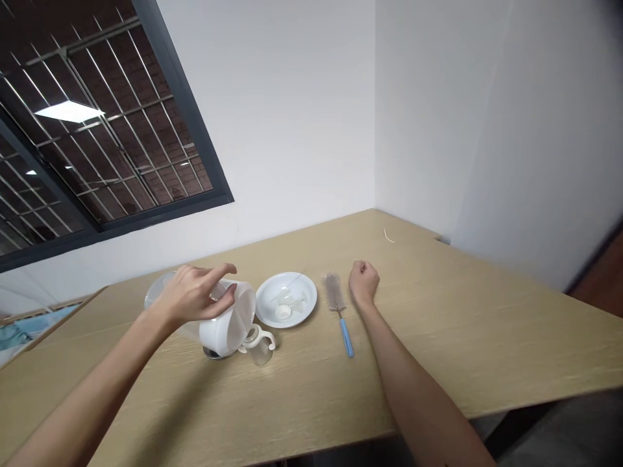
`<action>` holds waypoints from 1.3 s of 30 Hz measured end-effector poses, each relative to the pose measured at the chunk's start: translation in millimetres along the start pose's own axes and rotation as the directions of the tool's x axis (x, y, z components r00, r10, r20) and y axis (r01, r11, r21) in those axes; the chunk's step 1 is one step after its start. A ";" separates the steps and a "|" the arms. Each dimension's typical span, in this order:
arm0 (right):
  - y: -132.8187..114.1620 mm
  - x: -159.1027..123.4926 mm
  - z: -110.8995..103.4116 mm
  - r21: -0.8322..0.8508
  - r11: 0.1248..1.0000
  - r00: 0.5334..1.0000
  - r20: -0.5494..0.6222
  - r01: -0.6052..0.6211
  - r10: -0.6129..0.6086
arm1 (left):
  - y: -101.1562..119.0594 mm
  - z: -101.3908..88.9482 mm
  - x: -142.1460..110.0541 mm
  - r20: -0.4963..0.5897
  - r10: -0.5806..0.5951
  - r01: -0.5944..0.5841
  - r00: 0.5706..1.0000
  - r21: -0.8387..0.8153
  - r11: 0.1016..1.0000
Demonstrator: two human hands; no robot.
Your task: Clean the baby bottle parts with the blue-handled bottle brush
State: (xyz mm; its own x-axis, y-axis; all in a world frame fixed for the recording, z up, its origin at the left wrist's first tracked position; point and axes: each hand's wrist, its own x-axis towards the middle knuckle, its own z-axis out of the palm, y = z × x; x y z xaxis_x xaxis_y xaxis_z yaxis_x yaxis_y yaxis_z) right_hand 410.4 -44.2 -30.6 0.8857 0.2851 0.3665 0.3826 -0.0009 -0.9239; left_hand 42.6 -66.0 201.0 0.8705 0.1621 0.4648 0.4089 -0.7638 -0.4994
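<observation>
My left hand is over a clear-and-white plastic jug, which is tilted to the right. Thumb and forefinger are stretched forward; the other fingers are hidden by the hand, apparently around the jug. Right by the jug's lower end stands a small clear baby bottle with a white collar and handles. Under the jug shows part of a dark round thing. My right hand rests on the table as a fist, just right of a bottle brush with a blue handle; nothing shows in it.
A white bowl behind the bottle holds a white ring and clear soft pieces. A thin pale strip lies at the back of the wooden table. A wall and a barred window are behind; a blue cloth shows at left.
</observation>
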 end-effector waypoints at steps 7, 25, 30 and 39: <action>-2.2 -2.3 -1.9 0.007 0.999 0.999 0.021 0.032 -0.032 | -2.2 -1.1 -0.5 -0.002 -0.014 0.014 1.000 0.017 1.000; -3.5 -3.6 -1.9 -0.004 1.000 0.998 0.050 0.030 -0.030 | -4.6 3.6 -3.7 0.011 -0.048 0.049 0.999 -0.014 0.999; -4.3 -4.2 -2.5 -0.001 1.000 0.998 0.050 0.030 -0.030 | -4.0 3.2 -4.5 0.021 -0.074 0.074 0.997 -0.038 0.997; -4.0 -4.7 -2.8 -0.004 1.000 0.998 0.056 0.024 -0.024 | -6.3 4.1 -7.2 0.014 -0.106 0.106 0.994 -0.053 0.993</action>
State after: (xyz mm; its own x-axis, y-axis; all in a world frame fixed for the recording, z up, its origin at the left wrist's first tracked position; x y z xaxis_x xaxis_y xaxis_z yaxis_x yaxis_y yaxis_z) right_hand 405.5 -48.2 -28.4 0.8602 0.3381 0.3817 0.4047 0.0025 -0.9144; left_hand 34.8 -59.8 197.8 0.8262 0.2510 0.5045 0.4841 -0.7742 -0.4077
